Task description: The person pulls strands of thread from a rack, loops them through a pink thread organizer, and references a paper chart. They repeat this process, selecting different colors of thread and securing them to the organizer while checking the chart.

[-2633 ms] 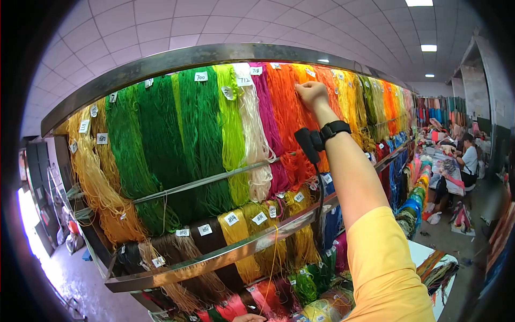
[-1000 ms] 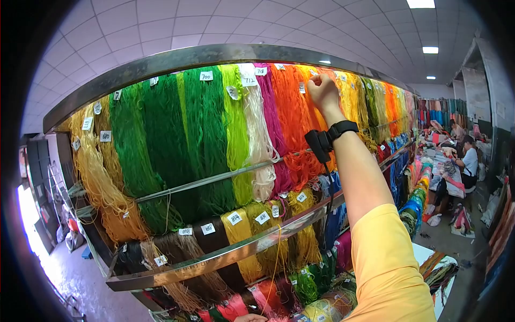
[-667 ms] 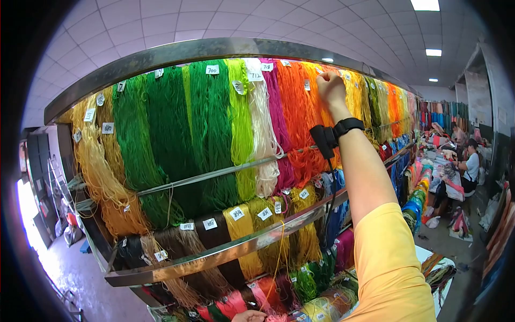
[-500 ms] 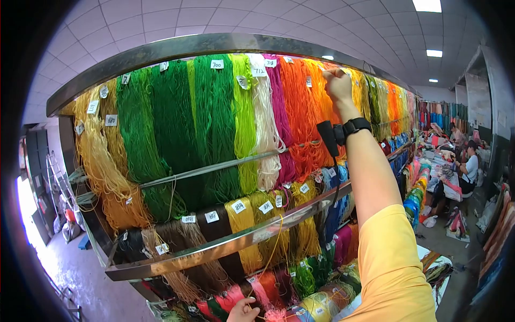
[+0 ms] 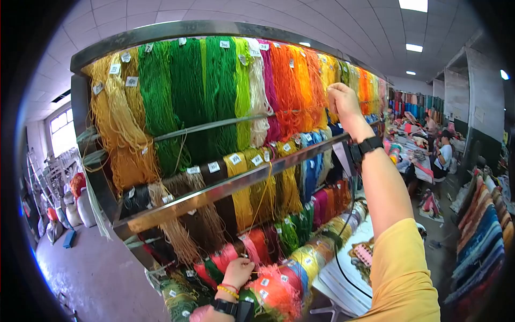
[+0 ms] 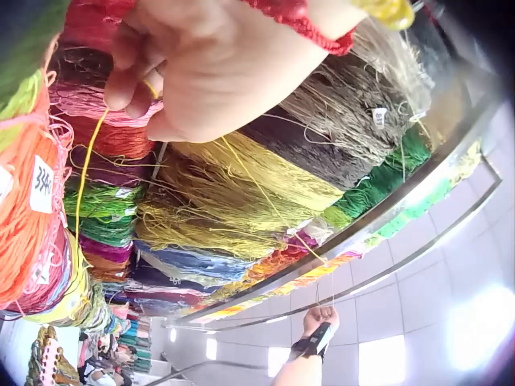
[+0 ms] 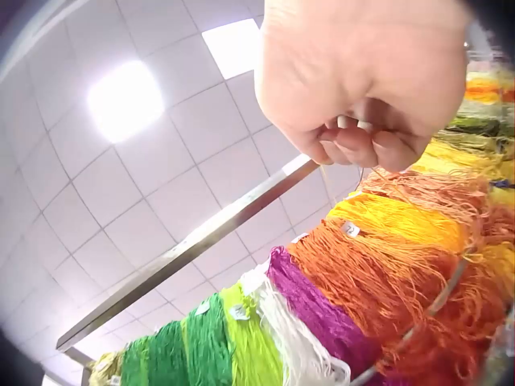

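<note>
My right hand (image 5: 346, 104) is raised in front of the yellow and orange thread skeins (image 5: 308, 88) on the upper rail, fingers curled. In the right wrist view a fine strand hangs at the fingertips of the right hand (image 7: 362, 88), which pinch it. Low at the rack, my left hand (image 5: 236, 273) pinches a yellow thread between thumb and fingers. That yellow thread (image 6: 83, 173) drops in a loop from the left hand (image 6: 217, 72). Another stretch runs past the metal rail (image 6: 386, 217) toward the raised right hand. Numbered paper tags mark the skeins.
Green skeins (image 5: 188, 91) hang at the rack's left, above brown and gold ones. A metal bar (image 5: 214, 196) crosses in front. Below lie wrapped thread bundles (image 5: 276, 290) and a white table (image 5: 348, 279). A seated person (image 5: 444, 153) is farther back at right.
My right hand has moved right along the upper skeins, from orange toward yellow, and lower. The left hand has risen into view at the bottom. The head view has tilted down.
</note>
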`<state>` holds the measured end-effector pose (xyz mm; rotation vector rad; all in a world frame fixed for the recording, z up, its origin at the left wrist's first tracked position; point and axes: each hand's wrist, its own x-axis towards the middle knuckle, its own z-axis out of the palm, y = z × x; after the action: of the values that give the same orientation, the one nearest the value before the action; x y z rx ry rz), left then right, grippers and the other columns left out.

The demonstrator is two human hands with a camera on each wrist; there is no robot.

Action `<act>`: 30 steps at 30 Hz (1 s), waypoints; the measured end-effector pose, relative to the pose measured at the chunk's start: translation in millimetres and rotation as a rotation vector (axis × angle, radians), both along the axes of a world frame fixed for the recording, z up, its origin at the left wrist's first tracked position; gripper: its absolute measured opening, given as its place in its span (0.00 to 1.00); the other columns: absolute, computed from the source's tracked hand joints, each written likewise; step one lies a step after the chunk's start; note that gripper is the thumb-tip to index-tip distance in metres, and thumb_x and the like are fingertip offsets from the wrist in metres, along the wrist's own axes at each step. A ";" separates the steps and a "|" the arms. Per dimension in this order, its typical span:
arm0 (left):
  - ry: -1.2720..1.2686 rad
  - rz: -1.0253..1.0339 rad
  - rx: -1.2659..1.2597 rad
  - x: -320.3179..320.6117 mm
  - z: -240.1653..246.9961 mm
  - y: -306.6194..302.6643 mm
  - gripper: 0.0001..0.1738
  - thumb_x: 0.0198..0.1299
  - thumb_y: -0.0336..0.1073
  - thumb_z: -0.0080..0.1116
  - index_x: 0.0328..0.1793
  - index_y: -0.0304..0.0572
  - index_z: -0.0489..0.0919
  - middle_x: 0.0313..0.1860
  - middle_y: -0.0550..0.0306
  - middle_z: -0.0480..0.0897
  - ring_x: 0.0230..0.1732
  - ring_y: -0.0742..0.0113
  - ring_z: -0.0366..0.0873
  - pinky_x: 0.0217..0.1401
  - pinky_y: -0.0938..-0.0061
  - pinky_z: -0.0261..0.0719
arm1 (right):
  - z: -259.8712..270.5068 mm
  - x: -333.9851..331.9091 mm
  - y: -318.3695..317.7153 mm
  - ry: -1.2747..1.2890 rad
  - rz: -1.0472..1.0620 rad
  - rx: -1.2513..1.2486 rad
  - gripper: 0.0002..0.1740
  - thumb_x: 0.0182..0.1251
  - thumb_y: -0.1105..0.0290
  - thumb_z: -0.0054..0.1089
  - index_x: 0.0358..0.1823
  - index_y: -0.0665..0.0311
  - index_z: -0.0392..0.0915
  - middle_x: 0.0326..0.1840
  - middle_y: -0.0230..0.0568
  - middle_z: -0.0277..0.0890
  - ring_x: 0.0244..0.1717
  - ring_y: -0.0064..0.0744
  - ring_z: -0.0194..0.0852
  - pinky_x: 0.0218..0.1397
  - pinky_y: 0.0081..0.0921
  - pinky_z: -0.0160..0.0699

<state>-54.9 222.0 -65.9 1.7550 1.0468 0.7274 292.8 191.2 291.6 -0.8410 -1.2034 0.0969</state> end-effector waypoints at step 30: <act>0.154 -1.466 -0.656 48.8 -83.5 -444.0 0.10 0.62 0.37 0.50 0.41 0.38 0.76 0.25 0.64 0.74 0.26 0.78 0.71 0.30 0.82 0.71 | -351.9 -137.8 -587.3 0.285 0.199 -1.254 0.07 0.62 0.63 0.57 0.32 0.59 0.74 0.20 0.23 0.67 0.19 0.12 0.61 0.20 0.14 0.60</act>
<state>-6.1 -222.0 -149.4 1.4666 -0.1219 -0.6151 155.1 -396.1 -60.3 -1.6961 -0.8670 1.1821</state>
